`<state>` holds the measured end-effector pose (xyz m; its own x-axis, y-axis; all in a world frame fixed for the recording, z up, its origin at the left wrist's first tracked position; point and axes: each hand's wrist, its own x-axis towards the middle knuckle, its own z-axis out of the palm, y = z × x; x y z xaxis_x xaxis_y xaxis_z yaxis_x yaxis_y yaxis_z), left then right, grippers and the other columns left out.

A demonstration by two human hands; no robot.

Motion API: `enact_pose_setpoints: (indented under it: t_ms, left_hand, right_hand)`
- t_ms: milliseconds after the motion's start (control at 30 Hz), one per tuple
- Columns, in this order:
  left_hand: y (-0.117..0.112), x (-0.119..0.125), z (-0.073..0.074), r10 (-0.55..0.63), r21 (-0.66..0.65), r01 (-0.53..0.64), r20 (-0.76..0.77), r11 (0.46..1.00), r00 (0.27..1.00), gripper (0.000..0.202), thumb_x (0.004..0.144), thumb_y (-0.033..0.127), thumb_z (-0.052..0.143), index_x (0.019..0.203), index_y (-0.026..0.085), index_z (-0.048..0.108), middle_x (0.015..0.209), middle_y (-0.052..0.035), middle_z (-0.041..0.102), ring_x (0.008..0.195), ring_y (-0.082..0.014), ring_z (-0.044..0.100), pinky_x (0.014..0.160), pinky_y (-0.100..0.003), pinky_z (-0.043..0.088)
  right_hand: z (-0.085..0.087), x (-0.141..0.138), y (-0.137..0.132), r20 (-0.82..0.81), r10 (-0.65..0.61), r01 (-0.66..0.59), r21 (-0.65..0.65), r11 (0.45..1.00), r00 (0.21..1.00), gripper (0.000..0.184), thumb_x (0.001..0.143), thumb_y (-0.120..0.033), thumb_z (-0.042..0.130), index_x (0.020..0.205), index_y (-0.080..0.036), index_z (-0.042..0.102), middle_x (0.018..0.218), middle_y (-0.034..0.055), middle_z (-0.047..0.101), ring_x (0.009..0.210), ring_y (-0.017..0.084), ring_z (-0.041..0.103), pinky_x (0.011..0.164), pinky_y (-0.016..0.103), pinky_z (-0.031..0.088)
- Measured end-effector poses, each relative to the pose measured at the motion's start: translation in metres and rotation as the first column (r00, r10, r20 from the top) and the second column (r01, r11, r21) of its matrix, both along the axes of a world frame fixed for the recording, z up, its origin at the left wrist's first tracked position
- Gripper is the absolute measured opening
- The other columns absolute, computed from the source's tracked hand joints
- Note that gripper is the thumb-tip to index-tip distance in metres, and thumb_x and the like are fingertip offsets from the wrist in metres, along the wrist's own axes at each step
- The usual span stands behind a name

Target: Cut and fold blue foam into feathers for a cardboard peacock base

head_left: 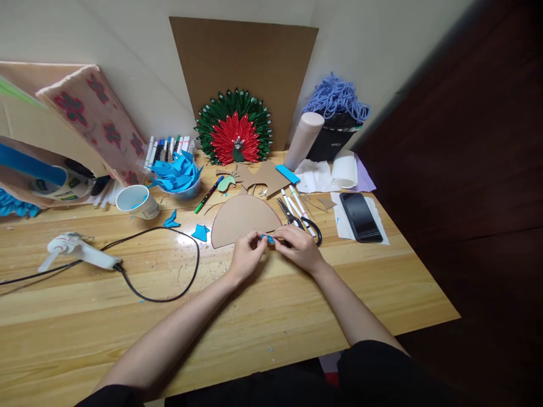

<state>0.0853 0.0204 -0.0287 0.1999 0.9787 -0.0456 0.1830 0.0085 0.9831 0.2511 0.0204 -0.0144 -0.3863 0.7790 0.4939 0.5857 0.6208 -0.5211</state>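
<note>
My left hand (pixel 246 253) and my right hand (pixel 299 247) meet at the lower edge of a brown cardboard half-circle (pixel 244 219) lying on the wooden table (pixel 127 316). Both hands pinch a small blue folded paper piece (pixel 267 238) between their fingertips, right on the cardboard's straight edge. Two loose blue folded pieces (pixel 199 232) lie just left of the half-circle. A bowl heaped with blue paper pieces (pixel 178 176) stands further back left.
Black scissors (pixel 303 221) and several pens lie right of the half-circle, a phone (pixel 361 216) on white paper beyond. A glue gun (pixel 76 250) with its black cable lies left, near a paper cup (pixel 138 201). A red-green paper peacock (pixel 235 127) leans against cardboard at the back.
</note>
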Motion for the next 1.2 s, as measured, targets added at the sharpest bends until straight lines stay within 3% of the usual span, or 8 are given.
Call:
enact_pose_setpoints:
  t_ms: [267, 367, 500, 700, 1067, 1200]
  left_hand:
    - [0.001, 0.000, 0.004, 0.015, -0.028, -0.015, 0.020, 0.999, 1.000, 0.019, 0.079, 0.032, 0.055, 0.077, 0.014, 0.062, 0.065, -0.0007, 0.059, 0.060, -0.0115, 0.051, 0.058, -0.022, 0.039]
    - [0.000, 0.000, 0.004, 0.054, -0.021, -0.054, -0.007, 0.998, 0.999, 0.024, 0.078, 0.037, 0.057, 0.076, 0.014, 0.062, 0.061, 0.0005, 0.057, 0.054, -0.0103, 0.047, 0.054, -0.022, 0.036]
    - [-0.001, 0.001, 0.001, 0.062, 0.010, -0.061, -0.021, 0.998, 0.998, 0.029, 0.080, 0.041, 0.056, 0.080, 0.013, 0.065, 0.066, -0.0019, 0.060, 0.057, -0.0112, 0.050, 0.055, -0.022, 0.038]
    - [-0.002, 0.000, 0.001, 0.047, 0.088, -0.042, -0.061, 0.995, 0.997, 0.028, 0.082, 0.038, 0.054, 0.080, 0.013, 0.067, 0.073, -0.0044, 0.063, 0.062, -0.0124, 0.052, 0.058, -0.024, 0.039]
    - [-0.002, 0.000, 0.001, 0.066, 0.036, -0.063, -0.071, 0.997, 0.995, 0.030, 0.084, 0.039, 0.051, 0.078, 0.013, 0.065, 0.069, -0.0040, 0.062, 0.062, -0.0135, 0.054, 0.059, -0.025, 0.042]
    - [-0.004, 0.000, 0.005, 0.060, 0.180, -0.036, -0.128, 0.983, 0.990, 0.024, 0.085, 0.033, 0.052, 0.097, 0.016, 0.064, 0.085, -0.0061, 0.064, 0.069, -0.0140, 0.057, 0.064, -0.025, 0.045]
  right_hand:
    - [0.004, 0.002, -0.001, 0.145, 0.053, -0.052, -0.010, 0.999, 0.988, 0.018, 0.087, -0.019, 0.048, 0.094, -0.022, 0.065, 0.090, 0.0086, 0.068, 0.085, 0.020, 0.061, 0.077, 0.034, 0.050]
    - [0.006, 0.000, -0.001, 0.077, 0.064, -0.059, -0.058, 0.997, 0.995, 0.017, 0.086, -0.018, 0.050, 0.091, -0.022, 0.066, 0.090, 0.0083, 0.069, 0.086, 0.021, 0.061, 0.079, 0.036, 0.049]
    - [0.004, -0.002, 0.000, -0.139, -0.066, 0.036, -0.207, 0.978, 0.988, 0.014, 0.081, -0.019, 0.057, 0.093, -0.022, 0.065, 0.091, 0.0064, 0.068, 0.085, 0.019, 0.062, 0.079, 0.035, 0.049]
    - [-0.002, -0.008, -0.001, -0.324, -0.229, 0.023, -0.532, 0.846, 0.918, 0.012, 0.080, -0.026, 0.058, 0.083, -0.018, 0.067, 0.080, 0.0048, 0.070, 0.073, 0.017, 0.065, 0.067, 0.029, 0.052]
    - [-0.006, -0.009, 0.002, -0.400, -0.337, 0.002, -0.641, 0.767, 0.853, 0.019, 0.075, -0.033, 0.063, 0.078, -0.015, 0.068, 0.077, 0.0071, 0.071, 0.071, 0.019, 0.067, 0.068, 0.031, 0.055]
    - [-0.005, -0.006, 0.002, -0.364, -0.322, 0.040, -0.607, 0.794, 0.874, 0.019, 0.076, -0.034, 0.062, 0.078, -0.016, 0.067, 0.076, 0.0065, 0.070, 0.070, 0.019, 0.066, 0.067, 0.031, 0.054]
